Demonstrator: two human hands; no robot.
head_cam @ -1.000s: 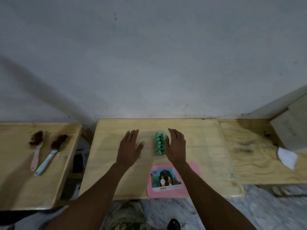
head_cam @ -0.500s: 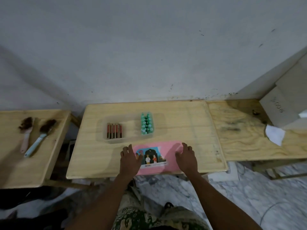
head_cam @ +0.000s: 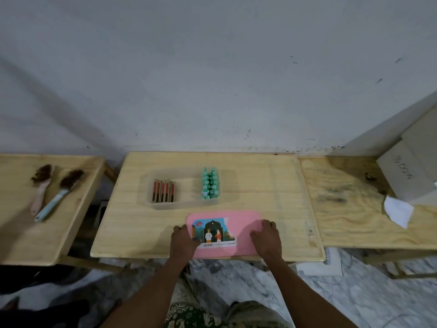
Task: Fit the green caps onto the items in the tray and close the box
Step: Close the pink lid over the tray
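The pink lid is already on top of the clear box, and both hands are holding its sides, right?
Not quite. The head view shows the pink lid lying flat on the table, in front of the clear box, not on it. Both the left hand and right hand are at its sides.

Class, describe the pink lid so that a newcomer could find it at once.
Start at the middle wooden table. Near its front edge, in front of the clear box, lies the pink lid, a hand at each end. It alone is flat, pink and bears a picture label.
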